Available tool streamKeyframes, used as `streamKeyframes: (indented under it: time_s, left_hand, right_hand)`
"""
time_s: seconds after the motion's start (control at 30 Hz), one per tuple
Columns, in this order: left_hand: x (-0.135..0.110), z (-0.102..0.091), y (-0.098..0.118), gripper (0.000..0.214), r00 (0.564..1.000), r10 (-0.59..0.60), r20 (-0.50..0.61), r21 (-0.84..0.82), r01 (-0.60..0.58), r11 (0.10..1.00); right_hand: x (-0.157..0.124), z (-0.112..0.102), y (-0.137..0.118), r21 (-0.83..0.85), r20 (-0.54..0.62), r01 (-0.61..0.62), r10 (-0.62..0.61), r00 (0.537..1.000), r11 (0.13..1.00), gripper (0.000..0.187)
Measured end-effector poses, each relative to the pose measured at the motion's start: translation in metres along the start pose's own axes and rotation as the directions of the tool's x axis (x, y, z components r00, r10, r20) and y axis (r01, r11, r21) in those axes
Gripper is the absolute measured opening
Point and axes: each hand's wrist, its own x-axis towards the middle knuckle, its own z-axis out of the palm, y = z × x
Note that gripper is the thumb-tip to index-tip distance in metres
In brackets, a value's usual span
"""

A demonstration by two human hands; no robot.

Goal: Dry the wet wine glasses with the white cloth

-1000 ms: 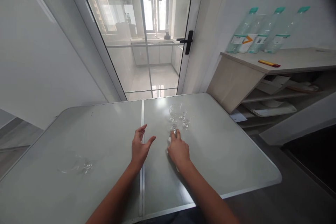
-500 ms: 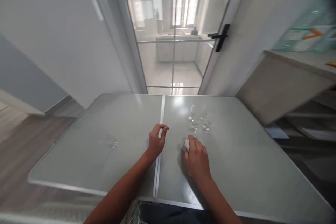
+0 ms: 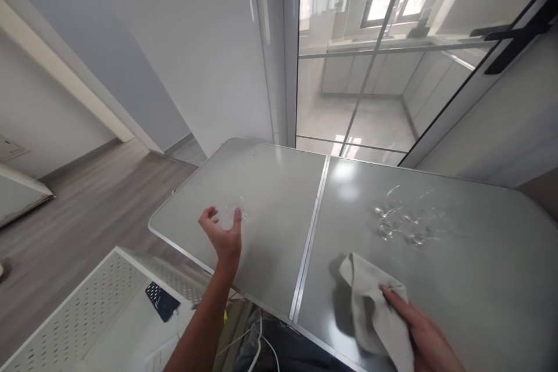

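On the left half of the grey table, my left hand [image 3: 223, 238] has its thumb and fingers spread apart. Just beyond its fingertips is a small clear, glass-like object [image 3: 244, 215], partly hidden by the hand; I cannot tell whether they touch. My right hand [image 3: 429, 334] pinches a white cloth [image 3: 377, 299], which hangs in loose folds over the near right part of the table. Farther back on the right half stand several clear glass-like pieces [image 3: 386, 229], close together and blurred, so their exact kind is hard to make out.
A silver seam [image 3: 310, 232] divides the grey table [image 3: 279, 197]. Behind it is a glass door [image 3: 357, 81] with a black handle [image 3: 517, 35]. At the lower left, a dark phone [image 3: 162, 301] with a cable lies on a white perforated unit [image 3: 93, 296].
The view has turned left. My left hand has moved left from the seam toward the lone clear object. The cloth, bunched in my right hand before, now hangs unfolded nearer my body.
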Motion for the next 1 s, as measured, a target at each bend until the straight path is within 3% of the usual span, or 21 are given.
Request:
streamKeyframes:
  time_s: [0.07,0.2,0.3,0.37,0.43,0.47,0.53,0.6,0.67,0.73,0.9,1.0]
  left_hand:
    - [0.006,0.009,-0.016,0.064,0.984,-0.063,0.165,0.085,0.049,0.995]
    - [0.010,0.025,-0.037,0.041,0.883,-0.153,0.444,0.085,0.129,0.988]
    - [0.013,0.029,-0.031,0.033,0.833,-0.094,0.545,-0.040,0.138,0.990]
    - [0.012,0.027,-0.017,0.031,0.783,-0.006,0.622,-0.069,0.062,0.996]
    - [0.005,0.024,0.001,0.029,0.684,0.093,0.723,-0.024,-0.110,0.994]
    - [0.000,0.023,0.010,0.029,0.613,0.140,0.777,0.000,-0.223,0.975]
    - [-0.015,0.020,0.026,0.033,0.459,0.222,0.860,-0.016,-0.412,0.911]
    - [-0.030,0.017,0.037,0.035,0.348,0.277,0.896,-0.068,-0.509,0.858]
    - [-0.041,0.014,0.045,0.033,0.292,0.305,0.906,-0.105,-0.544,0.832]
    - [-0.048,0.010,0.051,0.033,0.257,0.320,0.912,-0.125,-0.569,0.813]
    - [-0.053,0.000,0.066,0.024,0.103,0.351,0.931,-0.194,-0.675,0.712]
    - [-0.052,-0.006,0.076,0.021,0.077,0.338,0.938,-0.207,-0.659,0.724]
  right_hand:
    - [0.007,0.015,-0.006,0.089,0.023,0.039,-0.042,0.999,0.995,0.040]
    - [0.021,0.044,-0.020,0.193,0.092,0.138,-0.158,0.983,0.971,0.040]
    - [0.035,0.060,-0.028,0.224,0.085,0.242,-0.266,0.960,0.944,0.035]
    - [0.047,0.069,-0.031,0.204,0.069,0.340,-0.360,0.930,0.918,0.029]
    - [0.059,0.077,-0.029,0.121,0.040,0.511,-0.518,0.854,0.851,0.024]
    - [0.063,0.080,-0.027,0.034,0.030,0.617,-0.618,0.786,0.786,0.024]
    - [0.067,0.086,-0.019,-0.165,0.166,0.779,-0.762,0.627,0.605,0.029]
    - [0.066,0.089,-0.009,-0.241,0.285,0.866,-0.821,0.494,0.437,0.036]
    - [0.061,0.090,0.000,-0.334,0.402,0.887,-0.803,0.441,0.320,0.042]
    - [0.056,0.088,0.006,-0.343,0.504,0.898,-0.753,0.423,0.275,0.052]
    - [0.049,0.075,0.002,-0.234,0.767,0.918,-0.519,0.377,0.320,0.082]
    - [0.045,0.070,-0.004,-0.217,0.840,0.900,-0.397,0.369,0.378,0.084]
